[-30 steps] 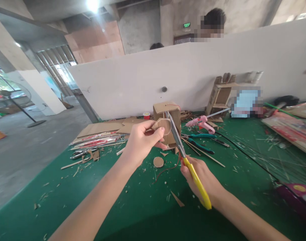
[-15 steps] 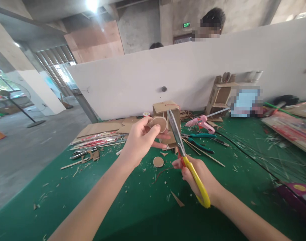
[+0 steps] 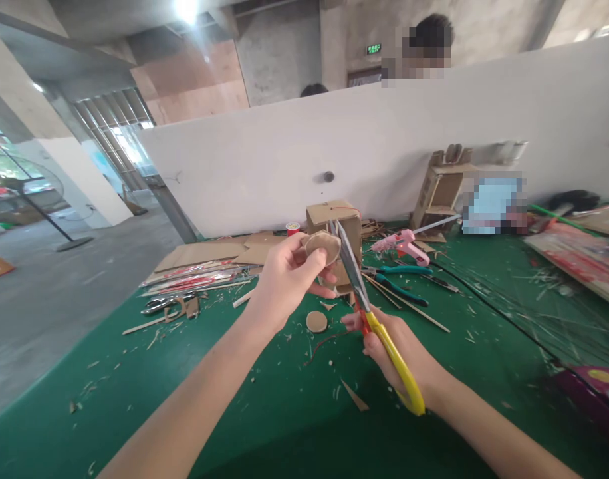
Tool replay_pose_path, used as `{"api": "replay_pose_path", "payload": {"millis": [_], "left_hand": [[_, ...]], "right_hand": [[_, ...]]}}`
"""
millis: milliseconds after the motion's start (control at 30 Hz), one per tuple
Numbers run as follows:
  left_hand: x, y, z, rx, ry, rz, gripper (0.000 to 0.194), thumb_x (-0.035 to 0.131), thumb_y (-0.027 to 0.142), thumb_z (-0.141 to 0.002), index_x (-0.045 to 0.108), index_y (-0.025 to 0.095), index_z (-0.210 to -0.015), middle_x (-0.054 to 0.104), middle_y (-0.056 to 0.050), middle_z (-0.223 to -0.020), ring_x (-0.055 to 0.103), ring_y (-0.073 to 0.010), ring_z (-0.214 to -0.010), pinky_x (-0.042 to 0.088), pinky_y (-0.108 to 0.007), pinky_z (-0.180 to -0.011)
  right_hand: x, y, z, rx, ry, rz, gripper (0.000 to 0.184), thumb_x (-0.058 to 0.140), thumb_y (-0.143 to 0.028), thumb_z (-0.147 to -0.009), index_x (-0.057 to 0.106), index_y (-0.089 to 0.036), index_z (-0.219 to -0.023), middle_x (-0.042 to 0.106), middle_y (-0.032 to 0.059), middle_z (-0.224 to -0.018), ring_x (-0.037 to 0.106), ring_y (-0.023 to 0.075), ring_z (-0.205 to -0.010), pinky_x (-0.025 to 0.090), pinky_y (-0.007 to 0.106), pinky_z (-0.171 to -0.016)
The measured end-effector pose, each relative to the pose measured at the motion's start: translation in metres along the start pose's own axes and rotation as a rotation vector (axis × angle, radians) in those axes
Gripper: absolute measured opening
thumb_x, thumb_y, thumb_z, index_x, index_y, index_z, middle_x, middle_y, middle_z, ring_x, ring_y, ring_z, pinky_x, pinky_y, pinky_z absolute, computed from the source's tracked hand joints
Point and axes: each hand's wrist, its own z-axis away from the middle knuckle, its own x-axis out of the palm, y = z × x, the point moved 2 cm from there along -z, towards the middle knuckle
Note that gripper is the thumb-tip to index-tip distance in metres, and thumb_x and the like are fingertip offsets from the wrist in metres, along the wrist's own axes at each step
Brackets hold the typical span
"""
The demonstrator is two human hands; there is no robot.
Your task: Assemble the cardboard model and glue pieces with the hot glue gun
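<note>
Between thumb and fingers, my left hand (image 3: 289,279) pinches a roundish cardboard disc (image 3: 329,247) above the table. My right hand (image 3: 397,346) grips scissors (image 3: 394,352) with yellow and red handles, their metal blades pointing up and away beside the disc's right edge. The blade tips are slightly parted; whether they touch the cardboard I cannot tell. Below the hands, a second cardboard disc (image 3: 317,322) lies flat on the green table. Behind the blades stands a small cardboard box structure (image 3: 334,213), partly hidden by my left hand and the scissors.
To the right lie a pink glue gun (image 3: 404,246), teal-handled pliers (image 3: 404,286) and a utility knife (image 3: 441,284). Cardboard sheets (image 3: 205,254) and wrapped sticks (image 3: 195,283) are at left. A taller cardboard structure (image 3: 437,189) stands near the white partition (image 3: 264,166). Scraps dot the green table (image 3: 185,399).
The disc in my left hand has turned slightly and shifted right, closer to the scissor blades. The blade tips now show a small gap. The view has moved a little.
</note>
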Motion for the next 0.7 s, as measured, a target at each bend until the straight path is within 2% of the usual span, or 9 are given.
{"api": "replay_pose_path", "payload": {"millis": [167, 367, 467, 567, 700], "left_hand": [[0.001, -0.001, 0.000, -0.009, 0.000, -0.025, 0.015, 0.057, 0.030, -0.084, 0.057, 0.017, -0.093, 0.059, -0.003, -0.080, 0.064, -0.0134, -0.067, 0.059, -0.023, -0.052], [-0.001, -0.002, 0.000, 0.008, -0.012, -0.021, 0.014, 0.058, 0.029, -0.084, 0.058, 0.018, -0.092, 0.060, -0.002, -0.078, 0.064, -0.0132, -0.067, 0.060, -0.023, -0.052], [-0.001, -0.003, 0.000, 0.007, -0.007, -0.022, 0.013, 0.059, 0.029, -0.084, 0.057, 0.017, -0.090, 0.060, -0.002, -0.078, 0.064, -0.0131, -0.066, 0.060, -0.022, -0.051], [0.000, -0.003, 0.000, 0.001, 0.000, -0.022, 0.015, 0.058, 0.030, -0.084, 0.057, 0.016, -0.091, 0.060, -0.003, -0.078, 0.064, -0.0130, -0.066, 0.060, -0.022, -0.051], [0.001, -0.001, 0.001, -0.007, 0.004, -0.020, 0.017, 0.059, 0.031, -0.084, 0.057, 0.016, -0.092, 0.059, -0.003, -0.080, 0.063, -0.0126, -0.066, 0.060, -0.023, -0.051]], "right_hand": [[0.000, -0.002, -0.001, -0.007, 0.001, 0.006, 0.042, 0.035, -0.055, -0.092, 0.054, -0.018, -0.099, 0.063, 0.0092, -0.094, 0.058, 0.0157, -0.065, 0.048, 0.028, -0.057], [0.000, -0.002, -0.003, 0.048, 0.004, 0.028, 0.043, 0.034, -0.055, -0.092, 0.055, -0.018, -0.096, 0.063, 0.0059, -0.081, 0.059, 0.0154, -0.061, 0.045, 0.026, -0.055], [-0.002, -0.009, -0.004, 0.080, 0.006, 0.113, 0.045, 0.031, -0.056, -0.092, 0.055, -0.018, -0.083, 0.061, 0.0051, -0.073, 0.056, 0.0145, -0.056, 0.042, 0.026, -0.051], [-0.005, -0.016, -0.005, 0.127, 0.041, 0.246, 0.048, 0.027, -0.058, -0.091, 0.044, -0.021, -0.064, 0.053, 0.0020, -0.057, 0.047, 0.0129, -0.046, 0.034, 0.025, -0.046], [-0.009, -0.019, -0.006, 0.111, 0.122, 0.312, 0.051, 0.025, -0.061, -0.090, 0.038, -0.023, -0.058, 0.047, 0.0002, -0.049, 0.041, 0.0120, -0.042, 0.031, 0.025, -0.044]]}}
